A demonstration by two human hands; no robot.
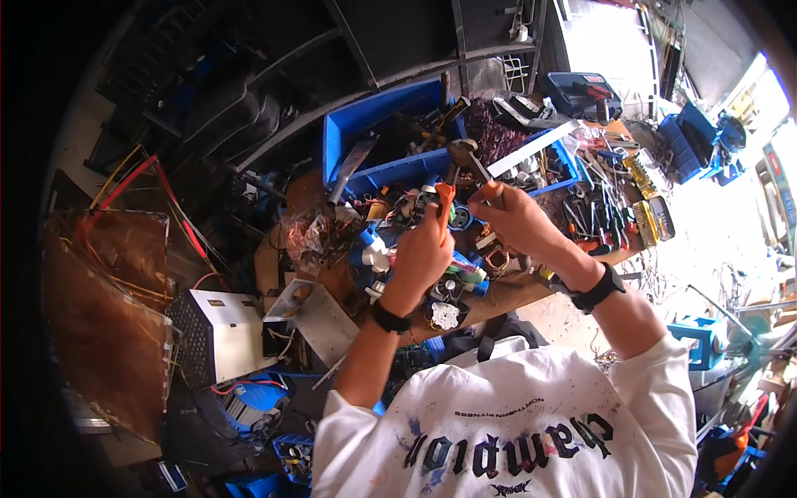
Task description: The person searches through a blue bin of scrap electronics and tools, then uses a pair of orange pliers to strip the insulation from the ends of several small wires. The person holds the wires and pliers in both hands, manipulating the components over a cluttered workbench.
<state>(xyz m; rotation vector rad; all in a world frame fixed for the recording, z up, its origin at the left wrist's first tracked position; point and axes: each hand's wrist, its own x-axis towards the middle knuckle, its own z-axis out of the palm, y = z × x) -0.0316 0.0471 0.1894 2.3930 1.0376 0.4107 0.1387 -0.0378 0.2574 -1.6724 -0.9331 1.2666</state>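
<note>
In front of me, over the cluttered bench, my left hand is wrapped round the orange handle of a tool with a metal shaft. The far end of that shaft meets a dull metal, hammer-like head; which tool the head belongs to I cannot tell. My right hand, just to the right, has its fingers closed at the lower end of a narrow dark bar. This bar slants up to the same metal head. Beneath both hands lie loose motor parts and wires.
A blue bin with tools stands at the far side, beside a smaller blue tray. Pliers and screwdrivers cover the bench's right. A power-tool case sits behind. Left of the bench are a white metal box and a brown panel.
</note>
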